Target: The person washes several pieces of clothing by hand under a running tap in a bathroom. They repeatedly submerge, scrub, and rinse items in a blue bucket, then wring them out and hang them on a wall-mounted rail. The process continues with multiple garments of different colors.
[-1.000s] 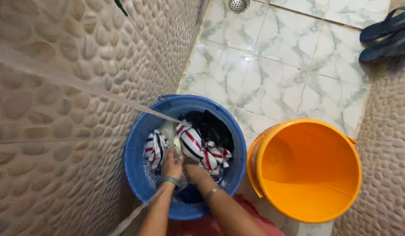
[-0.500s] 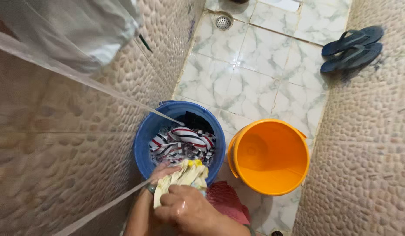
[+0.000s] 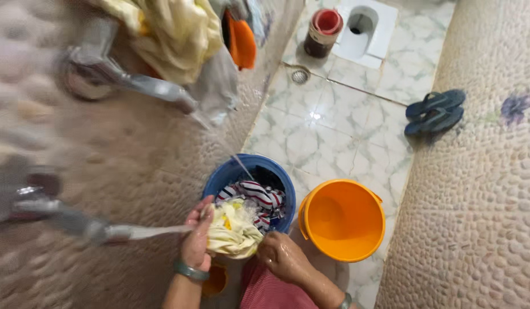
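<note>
My left hand [image 3: 196, 240] and my right hand [image 3: 281, 256] both grip a wet pale yellow cloth [image 3: 233, 230], bunched up just above the near rim of a blue bucket [image 3: 219, 180]. A striped red, white and dark garment [image 3: 259, 194] lies inside that bucket. Water runs from a metal tap [image 3: 76, 223] on the left wall onto the cloth by my left hand. A bangle sits on my left wrist.
An orange bucket [image 3: 342, 220] stands right of the blue one. Dark blue sandals [image 3: 435, 111] lie by the pebble wall at right. A floor toilet [image 3: 365, 26], a dark jar with a red lid [image 3: 322, 31] and a drain [image 3: 300, 75] are farther off. Clothes hang on the upper left wall.
My hands lifted the yellow cloth out of the blue bucket and now hold it under the tap's stream. The camera view tilted up, showing more of the floor.
</note>
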